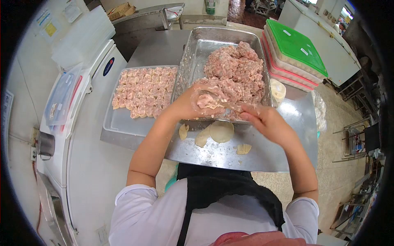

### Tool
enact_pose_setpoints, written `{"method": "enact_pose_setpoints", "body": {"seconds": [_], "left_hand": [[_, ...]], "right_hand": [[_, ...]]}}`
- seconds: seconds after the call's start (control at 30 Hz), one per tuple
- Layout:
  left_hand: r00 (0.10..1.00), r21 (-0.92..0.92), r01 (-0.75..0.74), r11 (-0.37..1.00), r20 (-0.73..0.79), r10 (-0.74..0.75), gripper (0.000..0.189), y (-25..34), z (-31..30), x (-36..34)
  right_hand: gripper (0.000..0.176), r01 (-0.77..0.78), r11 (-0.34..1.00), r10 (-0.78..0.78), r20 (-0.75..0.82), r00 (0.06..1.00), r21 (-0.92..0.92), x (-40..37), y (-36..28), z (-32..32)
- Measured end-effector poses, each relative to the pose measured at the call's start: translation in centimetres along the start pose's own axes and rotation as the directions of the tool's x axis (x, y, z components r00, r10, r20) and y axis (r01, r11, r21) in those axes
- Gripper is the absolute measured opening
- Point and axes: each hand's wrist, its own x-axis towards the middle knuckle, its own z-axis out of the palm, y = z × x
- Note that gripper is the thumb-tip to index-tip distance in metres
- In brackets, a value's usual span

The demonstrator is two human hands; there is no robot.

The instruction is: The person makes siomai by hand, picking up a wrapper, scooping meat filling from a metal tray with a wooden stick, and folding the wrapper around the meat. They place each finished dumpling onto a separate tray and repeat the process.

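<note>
Along the near edge of the steel table (197, 152), a small piece of dough (243, 149) is seen right of the middle, with a few crumbs scattered about it. Slightly farther in, two overlapping dough wrappers (222, 131) are laid flat, and a crumpled dough scrap (184, 131) is left to their left, all of them just outside the near wall of a deep metal pan (227, 30).

Over the near part of that pan, a filled wrapper (208, 101) is cupped in the left hand (193, 100), its fingers curled around it. By the right hand (264, 121), closed in a grip, a thin tool (233, 106) is held, its far end brought up to the filling. Inside the pan, a large heap of ground meat (234, 67) is piled towards the right wall.

Toward the table's left edge, a shallow tray (122, 124) is placed, its far part covered by close rows of filled dumplings (141, 90). Just beside the pan's right wall, more round wrappers (278, 91) are stacked. At the far right corner, pale containers (293, 73) are piled, topped by a green lid (296, 45). Past the far edge, cardboard (121, 11) can be seen.
</note>
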Motion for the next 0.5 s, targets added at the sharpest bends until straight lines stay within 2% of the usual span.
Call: {"method": "enact_pose_setpoints", "body": {"seconds": [0.03, 0.07, 0.1, 0.13, 0.17, 0.2, 0.23, 0.27, 0.3, 0.33, 0.37, 0.4, 0.43, 0.47, 0.5], "left_hand": [[1.000, 0.047, 0.002, 0.999, 0.010, -0.002, 0.038, -1.2, 0.0, 0.3], [1.000, 0.095, 0.006, 0.995, 0.019, -0.007, 0.036, -2.3, 0.0, 0.5], [1.000, 0.099, 0.003, 0.995, 0.018, -0.005, 0.036, -2.6, -0.2, 0.6], [0.998, 0.006, 0.059, 0.998, -0.027, -0.059, 0.036, -2.8, -0.4, 0.6], [0.991, -0.094, 0.113, 0.989, -0.065, -0.119, 0.036, -3.2, -0.3, 0.5], [0.987, -0.199, 0.012, 0.980, -0.152, -0.043, 0.042, -5.0, 0.2, 0.4], [0.988, -0.201, 0.015, 0.980, -0.148, -0.045, 0.042, -3.9, 0.2, 0.4], [0.953, -0.214, 0.257, 0.942, -0.107, -0.284, 0.031, -1.7, 0.1, 0.4], [0.861, -0.216, 0.479, 0.851, -0.074, -0.504, 0.026, -0.4, 0.1, 0.3], [0.859, -0.213, 0.482, 0.850, -0.075, -0.506, 0.026, -0.3, 0.1, -0.2], [0.869, -0.329, 0.457, 0.826, -0.032, -0.494, 0.034, -0.4, -0.1, -0.7], [0.876, -0.445, 0.438, 0.781, 0.015, -0.482, 0.047, -0.4, 0.0, -1.2], [0.875, -0.447, 0.439, 0.779, 0.015, -0.484, 0.047, -0.1, 0.4, -1.2], [0.939, -0.236, 0.273, 0.932, -0.143, -0.311, 0.044, 0.6, 0.7, -0.8], [0.963, 0.013, 0.103, 0.995, -0.251, -0.097, 0.041, 1.0, 1.0, -0.5]], "right_hand": [[0.027, 0.000, 1.000, -0.001, -0.003, 1.000, -0.004, 0.3, -0.2, -0.6], [0.025, -0.092, 0.969, 0.083, -0.050, 0.995, -0.228, 0.5, -0.8, -1.3], [0.025, -0.187, 0.882, 0.151, -0.115, 0.982, -0.434, 0.7, -1.1, -1.7], [0.025, -0.185, 0.882, 0.148, -0.117, 0.982, -0.435, 0.8, -1.1, -1.3], [0.024, -0.101, 0.914, 0.034, -0.175, 0.984, -0.394, 0.7, -1.0, -0.4], [0.024, -0.015, 0.934, -0.074, -0.237, 0.969, -0.356, 0.5, -0.4, 0.6], [0.024, -0.019, 0.935, -0.070, -0.238, 0.969, -0.354, 0.4, 1.7, 1.3], [0.025, -0.078, 0.870, 0.012, -0.138, 0.990, -0.487, 0.3, 4.9, 1.8], [0.026, -0.108, 0.779, 0.100, -0.048, 0.994, -0.618, 0.9, 5.7, 1.3], [0.025, -0.218, 0.773, 0.273, 0.001, 0.962, -0.596, 1.0, 6.2, 0.8], [0.025, -0.214, 0.773, 0.267, 0.000, 0.964, -0.597, 0.7, 6.3, 0.5], [0.024, -0.202, 0.839, 0.191, -0.075, 0.979, -0.505, -0.1, 5.6, 0.3], [0.024, -0.179, 0.894, 0.123, -0.160, 0.979, -0.411, -0.9, 5.0, -0.1], [0.024, -0.180, 0.893, 0.123, -0.162, 0.979, -0.412, -1.3, 4.0, -0.7], [0.026, -0.173, 0.977, 0.146, -0.194, 0.970, -0.128, -1.6, 2.7, -1.1]]}}
